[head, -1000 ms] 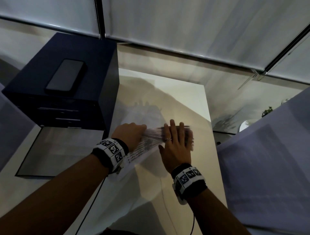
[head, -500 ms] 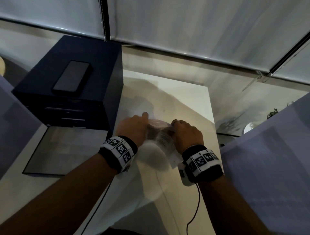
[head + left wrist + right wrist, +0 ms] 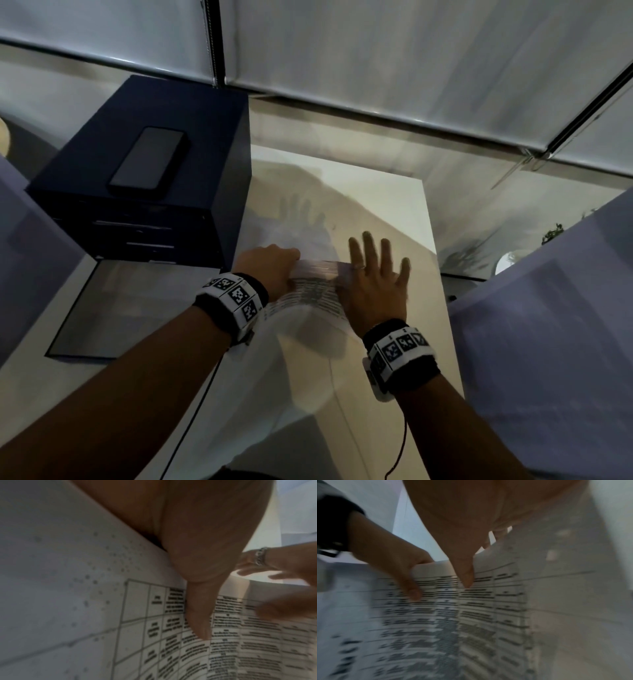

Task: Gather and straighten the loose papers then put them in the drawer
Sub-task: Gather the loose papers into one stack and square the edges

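Note:
A stack of printed papers (image 3: pixel 310 294) stands bowed on the white table (image 3: pixel 394 205), its top edge up between my hands. My left hand (image 3: pixel 286 270) grips the stack's upper left edge, thumb (image 3: pixel 199 612) on the printed face (image 3: pixel 154 628). The left hand (image 3: pixel 393 562) shows the same grip in the right wrist view. My right hand (image 3: pixel 375 274) is flat with fingers straight and spread, set against the stack's right side, its thumb (image 3: pixel 464 577) touching the print (image 3: pixel 479 615). The dark blue drawer unit (image 3: pixel 144 212) stands left of the papers, its drawers closed.
A black phone (image 3: pixel 147 159) lies on top of the drawer unit. A grey flat mat (image 3: pixel 113 308) lies in front of the unit. White blinds (image 3: pixel 376 51) run behind the table. Pale fabric (image 3: pixel 548 342) borders the table's right edge.
Half a second ago both hands were curled on the stack close together. Now my right hand has opened, fingers spread, and lies flat against the right side. The left hand keeps its grip.

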